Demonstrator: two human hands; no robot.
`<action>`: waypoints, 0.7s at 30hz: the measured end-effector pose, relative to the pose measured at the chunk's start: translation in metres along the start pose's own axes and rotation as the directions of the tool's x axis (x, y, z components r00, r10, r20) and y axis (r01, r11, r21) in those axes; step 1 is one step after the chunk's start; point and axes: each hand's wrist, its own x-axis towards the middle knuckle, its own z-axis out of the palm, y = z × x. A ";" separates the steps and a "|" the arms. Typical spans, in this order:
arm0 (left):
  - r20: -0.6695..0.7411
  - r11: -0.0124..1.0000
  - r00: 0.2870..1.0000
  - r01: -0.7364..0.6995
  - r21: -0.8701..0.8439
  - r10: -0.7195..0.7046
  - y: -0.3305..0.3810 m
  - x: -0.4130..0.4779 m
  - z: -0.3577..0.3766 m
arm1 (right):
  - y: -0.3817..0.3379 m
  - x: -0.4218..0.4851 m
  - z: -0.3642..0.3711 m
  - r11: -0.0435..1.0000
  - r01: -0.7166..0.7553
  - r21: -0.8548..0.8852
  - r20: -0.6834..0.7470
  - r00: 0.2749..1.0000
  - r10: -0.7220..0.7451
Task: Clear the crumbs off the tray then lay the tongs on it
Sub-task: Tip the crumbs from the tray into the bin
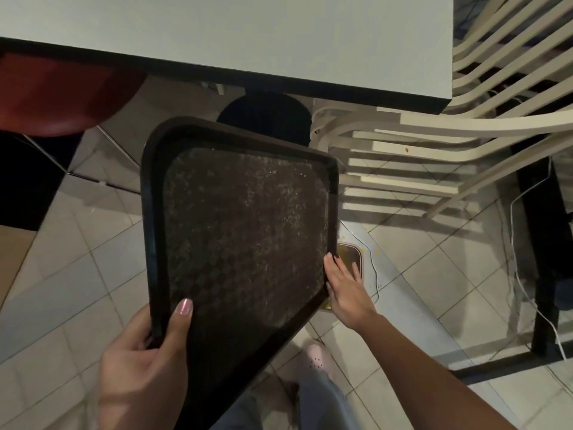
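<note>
A dark brown tray [235,231] is held tilted over the tiled floor in front of me, its textured face dusted with pale crumbs [297,178]. My left hand [145,364] grips the tray's near left rim, thumb lying on the inner face. My right hand [345,290] lies flat against the tray's right edge, fingers stretched out and together, touching the rim from the outside. No tongs appear in view.
A white table [279,41] with a dark edge fills the top. Stacked cream chairs [449,135] stand at right, a red round seat [55,94] at left, a black round base [266,116] beyond the tray. White cables trail over the floor at right.
</note>
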 end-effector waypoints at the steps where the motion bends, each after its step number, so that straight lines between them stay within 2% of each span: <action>1: -0.005 1.000 1.000 0.009 0.008 -0.009 0.000 0.000 0.000 | 0.000 -0.004 0.001 1.000 0.004 0.004 0.006 1.000 -0.004; 7: -0.067 0.999 0.998 0.020 0.049 -0.017 0.007 -0.005 0.003 | 0.002 -0.023 0.007 0.994 0.057 -0.095 0.054 0.997 -0.052; 12: -0.055 0.997 0.998 -0.025 0.080 0.030 0.009 -0.011 0.009 | 0.000 -0.022 0.002 0.933 0.087 -0.350 0.116 0.992 -0.049; 14: -0.040 0.993 0.996 -0.071 0.093 0.075 0.009 -0.013 0.011 | -0.005 -0.022 0.000 0.925 0.050 -0.376 0.084 0.996 -0.019; 18: -0.050 0.994 0.997 -0.059 0.092 0.064 0.009 -0.009 0.009 | -0.010 -0.029 0.008 0.902 0.131 -0.412 0.165 0.984 -0.068; 21: -0.038 0.993 0.997 -0.057 0.099 0.061 0.011 -0.006 0.003 | 0.002 -0.030 0.006 0.895 0.061 -0.441 0.148 0.989 0.006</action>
